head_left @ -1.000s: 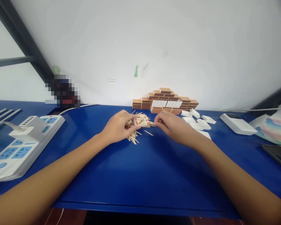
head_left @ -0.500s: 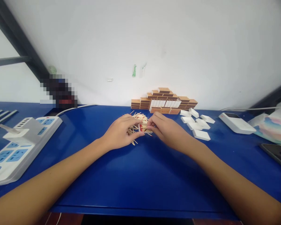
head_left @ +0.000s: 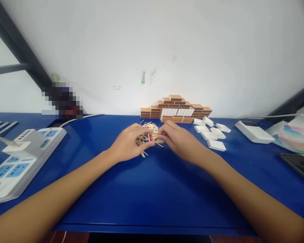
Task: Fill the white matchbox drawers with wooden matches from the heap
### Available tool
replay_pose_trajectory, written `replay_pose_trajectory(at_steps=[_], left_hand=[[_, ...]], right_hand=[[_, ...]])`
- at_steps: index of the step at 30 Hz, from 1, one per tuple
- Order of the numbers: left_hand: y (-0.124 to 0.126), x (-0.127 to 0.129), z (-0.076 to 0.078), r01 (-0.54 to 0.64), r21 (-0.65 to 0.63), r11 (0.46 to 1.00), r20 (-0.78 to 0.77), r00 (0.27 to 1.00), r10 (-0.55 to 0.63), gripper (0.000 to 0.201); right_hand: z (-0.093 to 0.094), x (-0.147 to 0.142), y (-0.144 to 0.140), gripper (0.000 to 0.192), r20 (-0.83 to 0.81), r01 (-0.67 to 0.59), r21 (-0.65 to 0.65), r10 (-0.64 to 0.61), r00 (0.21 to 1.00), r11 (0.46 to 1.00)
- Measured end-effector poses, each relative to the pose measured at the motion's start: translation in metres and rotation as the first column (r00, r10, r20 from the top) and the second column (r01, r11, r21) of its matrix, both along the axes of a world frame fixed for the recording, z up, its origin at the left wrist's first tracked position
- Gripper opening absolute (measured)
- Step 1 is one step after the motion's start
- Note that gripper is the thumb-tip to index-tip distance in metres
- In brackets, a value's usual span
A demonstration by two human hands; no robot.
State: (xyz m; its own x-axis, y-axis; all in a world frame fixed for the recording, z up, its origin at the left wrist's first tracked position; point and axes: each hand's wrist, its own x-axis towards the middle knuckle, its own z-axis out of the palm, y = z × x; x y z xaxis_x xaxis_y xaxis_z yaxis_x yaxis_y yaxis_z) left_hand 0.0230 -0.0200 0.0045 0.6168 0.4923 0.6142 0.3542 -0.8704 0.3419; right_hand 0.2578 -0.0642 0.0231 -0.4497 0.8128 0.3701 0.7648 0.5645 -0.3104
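Observation:
My left hand [head_left: 128, 143] grips a small white matchbox tray [head_left: 159, 141] by its left end, thumb in front and fingers behind. Red-tipped matches [head_left: 153, 137] lie inside the tray, their heads toward the left. At the tray's right end, the thumb and fingers of my right hand [head_left: 177, 137] are pinched together on the tail ends of matches; the fingertips hide how many. A loose heap of matches [head_left: 150, 126] spreads under and behind the tray, partly covered by my left hand.
Brown matchboxes [head_left: 175, 98] are stacked against the wall, with white trays upright among them. Several white trays [head_left: 216, 145] lie to the right, near a white device [head_left: 254, 132] and a dark phone [head_left: 299, 165]. A power strip [head_left: 22, 165] occupies the left of the blue table [head_left: 152, 195].
The view has shifted slightly. My right fingers have moved a little at the tray's right end, and more of the matches inside shows. My left hand keeps its hold on the tray.

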Motion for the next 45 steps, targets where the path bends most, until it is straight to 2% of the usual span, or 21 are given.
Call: replay_pose_trajectory(at_steps=[6, 9, 13, 25, 30, 39, 45], left_hand=[[0.0019, -0.0009, -0.0016, -0.058, -0.011, 0.998, 0.027, 0.998, 0.058, 0.036], [0.0040, -0.0016, -0.0024, -0.097, -0.026, 0.995, 0.022, 0.995, 0.098, 0.039], [0.0045, -0.0027, -0.0016, -0.098, -0.035, 0.995, 0.035, 0.994, 0.100, 0.038], [0.0010, -0.0011, 0.0002, -0.055, 0.025, 0.998, 0.057, 0.997, 0.053, 0.036], [0.0019, -0.0023, 0.0012, -0.071, 0.021, 0.997, 0.070, 0.995, 0.069, 0.036], [0.0026, -0.0028, 0.0010, -0.077, 0.064, 0.995, 0.061, 0.995, 0.073, 0.035], [0.0034, -0.0032, 0.0008, -0.067, 0.094, 0.993, 0.053, 0.997, 0.062, 0.037]], right_hand=[[0.0083, 0.0074, 0.0026, 0.018, -0.022, 0.030, 0.066, -0.029, 0.999, 0.997], [0.0102, 0.0096, 0.0030, 0.013, -0.029, 0.020, 0.095, -0.017, 0.999, 0.995], [0.0079, 0.0096, 0.0038, 0.006, -0.020, 0.026, 0.076, -0.025, 0.999, 0.997], [0.0060, 0.0066, 0.0010, 0.012, -0.125, 0.038, -0.018, -0.040, 0.991, 0.999], [0.0068, 0.0076, 0.0021, 0.013, -0.149, 0.117, -0.031, -0.120, 0.981, 0.993], [0.0050, 0.0025, 0.0008, 0.013, -0.145, 0.117, -0.019, -0.119, 0.982, 0.993], [0.0062, 0.0000, 0.0002, 0.013, -0.166, 0.152, -0.080, -0.164, 0.972, 0.985]])
